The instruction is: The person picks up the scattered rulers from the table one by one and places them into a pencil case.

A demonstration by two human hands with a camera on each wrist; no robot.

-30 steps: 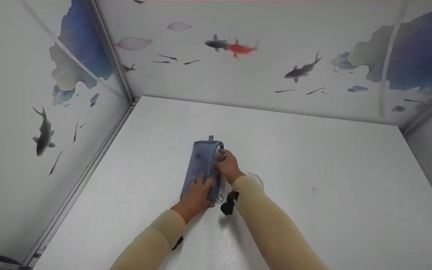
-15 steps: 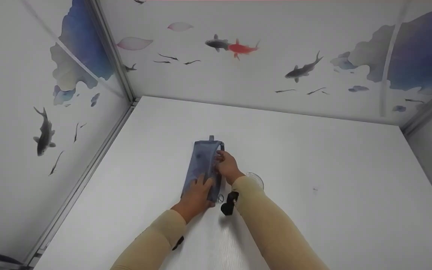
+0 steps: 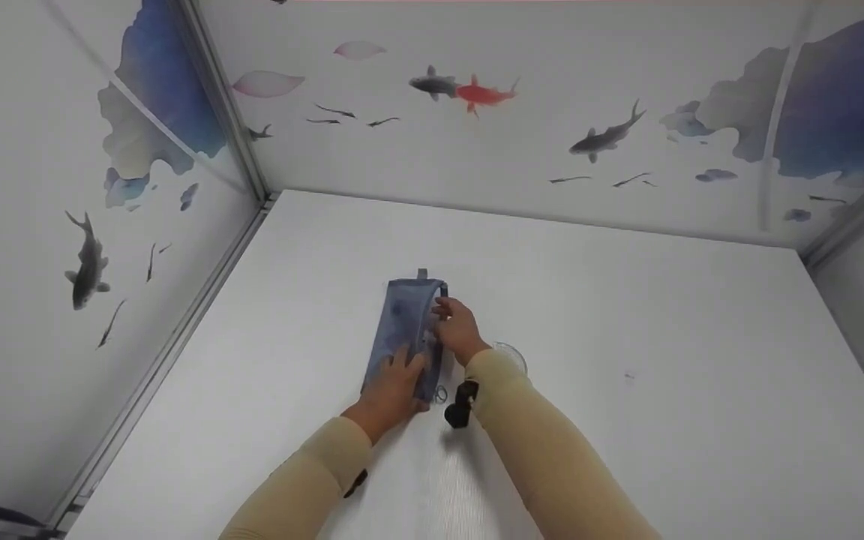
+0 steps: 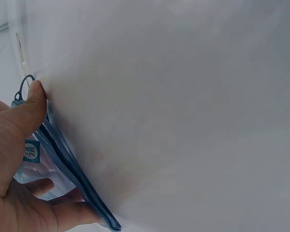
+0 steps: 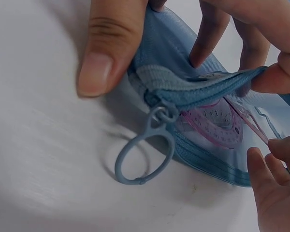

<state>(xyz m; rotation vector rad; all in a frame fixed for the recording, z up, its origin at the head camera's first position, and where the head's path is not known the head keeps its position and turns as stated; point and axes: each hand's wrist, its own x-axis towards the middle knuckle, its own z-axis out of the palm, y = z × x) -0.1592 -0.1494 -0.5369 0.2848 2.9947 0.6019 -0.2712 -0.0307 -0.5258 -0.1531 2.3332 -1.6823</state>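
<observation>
A blue mesh zip pouch (image 3: 394, 319) lies on the white table with its zipper side open. My left hand (image 3: 391, 386) grips its near end; in the right wrist view its thumb (image 5: 108, 53) is by the zipper corner and a finger lifts the upper edge. A ring-shaped zipper pull (image 5: 145, 154) hangs there. Inside the opening shows a pink-edged protractor (image 5: 215, 128). My right hand (image 3: 458, 330) is at the pouch's right side, where thumb and finger pinch a thin, clear, pink-edged plastic piece (image 5: 249, 121) at the opening; its far part is hidden inside.
A clear, rounded plastic piece (image 3: 511, 358) lies on the table, partly hidden behind the right sleeve. A small pale mark (image 3: 629, 375) shows farther right. White panels with painted fish (image 3: 604, 139) enclose the table (image 3: 664, 315) at the back and sides.
The right hand has shifted very slightly to the right at the pouch's opening. The left hand and the pouch stay in place.
</observation>
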